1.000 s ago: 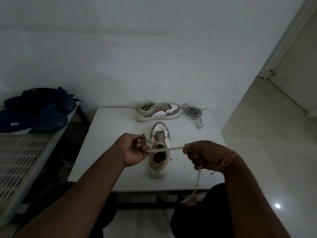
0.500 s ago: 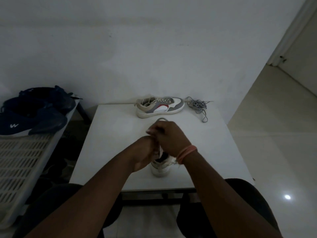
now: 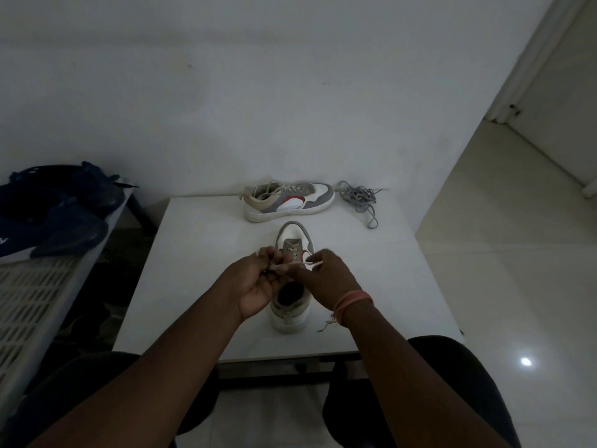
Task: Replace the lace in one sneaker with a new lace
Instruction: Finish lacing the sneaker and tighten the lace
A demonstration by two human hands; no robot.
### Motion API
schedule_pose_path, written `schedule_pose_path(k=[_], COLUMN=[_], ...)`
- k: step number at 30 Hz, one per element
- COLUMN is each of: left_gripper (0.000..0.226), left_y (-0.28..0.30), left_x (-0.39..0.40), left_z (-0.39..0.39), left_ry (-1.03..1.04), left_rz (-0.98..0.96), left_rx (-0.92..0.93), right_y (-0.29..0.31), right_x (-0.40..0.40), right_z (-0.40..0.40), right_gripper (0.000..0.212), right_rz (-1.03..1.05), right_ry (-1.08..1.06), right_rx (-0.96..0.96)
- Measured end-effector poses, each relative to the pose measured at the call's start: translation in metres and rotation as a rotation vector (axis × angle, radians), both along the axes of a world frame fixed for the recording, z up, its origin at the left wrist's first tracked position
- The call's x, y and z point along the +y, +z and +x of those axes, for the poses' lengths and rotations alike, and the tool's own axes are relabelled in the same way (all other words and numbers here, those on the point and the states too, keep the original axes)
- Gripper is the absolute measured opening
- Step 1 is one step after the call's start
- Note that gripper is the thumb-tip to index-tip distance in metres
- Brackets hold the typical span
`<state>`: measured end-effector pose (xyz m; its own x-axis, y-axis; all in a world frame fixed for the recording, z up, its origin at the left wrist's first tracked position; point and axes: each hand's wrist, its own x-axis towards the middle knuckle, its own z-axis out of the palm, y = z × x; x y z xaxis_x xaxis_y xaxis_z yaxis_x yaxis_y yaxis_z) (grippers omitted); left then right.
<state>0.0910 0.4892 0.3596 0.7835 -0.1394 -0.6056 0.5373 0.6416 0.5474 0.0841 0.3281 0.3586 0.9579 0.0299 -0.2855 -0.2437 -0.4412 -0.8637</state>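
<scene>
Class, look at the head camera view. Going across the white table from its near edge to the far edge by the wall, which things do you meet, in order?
Sneaker being laced with both hands over it, the left hand and the right hand pinching the pale lace → second sneaker lying on its side → grey lace bundle.

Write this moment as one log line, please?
stage: lacing | left hand: pinches cream lace | right hand: pinches lace | near sneaker: toe away | grey lace: loose on table
</scene>
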Motion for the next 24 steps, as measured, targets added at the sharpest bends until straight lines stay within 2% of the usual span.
schedule_pose_path(k=[3,5,8,10,13,16,19,24], left_gripper=[0.028,0.025,0.025,0.023,0.019,0.028,0.034,0.033], left_y=[-0.002,-0.004,0.001,0.001,0.001,0.004,0.011,0.015], left_x=[-0.002,-0.002,-0.002,-0.004,-0.013,-0.017,-0.014,-0.013], left_z=[-0.004,-0.004,-0.006,-0.008,-0.015,-0.020,-0.018,-0.015], left_ry=[-0.048,-0.060,-0.064,-0.143,-0.210,-0.187,-0.167,-0.287], left_rz=[0.068,0.090,0.150,0.292,0.480,0.449,0.268,0.407], left_rx=[0.050,0.055,0.015,-0.047,-0.054,0.001,0.056,0.014], right_y=[0.000,-0.001,-0.002,0.002,0.005,-0.004,-0.015,-0.012], right_x=[0.000,0.003,0.007,0.011,0.022,0.033,0.043,0.037], right_z=[-0.001,-0.001,0.000,0.000,-0.002,-0.011,-0.017,-0.019], right_gripper=[0.025,0.017,0.011,0.008,0.013,0.017,0.021,0.030], right_rz=[0.123,0.140,-0.036,-0.222,-0.323,-0.394,-0.473,-0.488], right_ry=[0.024,-0.013,-0.034,0.044,0.212,0.310,0.279,0.209], right_rx=[0.050,0.016,-0.170,-0.319,-0.359,-0.270,-0.254,-0.268])
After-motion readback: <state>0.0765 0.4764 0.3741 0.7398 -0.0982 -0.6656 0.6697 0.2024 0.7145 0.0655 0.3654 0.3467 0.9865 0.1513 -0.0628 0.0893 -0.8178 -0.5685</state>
